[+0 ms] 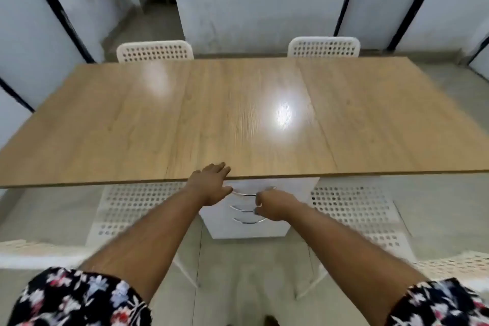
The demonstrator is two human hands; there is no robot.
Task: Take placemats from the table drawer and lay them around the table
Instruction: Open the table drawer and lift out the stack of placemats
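My left hand point(211, 182) lies flat, fingers spread, on the near edge of the desk point(238, 114). Below that edge, my right hand point(275, 205) curls around the top handle point(244, 193) of the white drawer unit point(248, 227), whose drawers look closed.

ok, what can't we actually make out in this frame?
- Placemats: none visible; head view shows the drawers shut.
- Top drawer handle: partly covered by the right hand; grip unclear, blurred.
- Left hand fingers: on the table edge.
- Near chairs: half hidden under the table.
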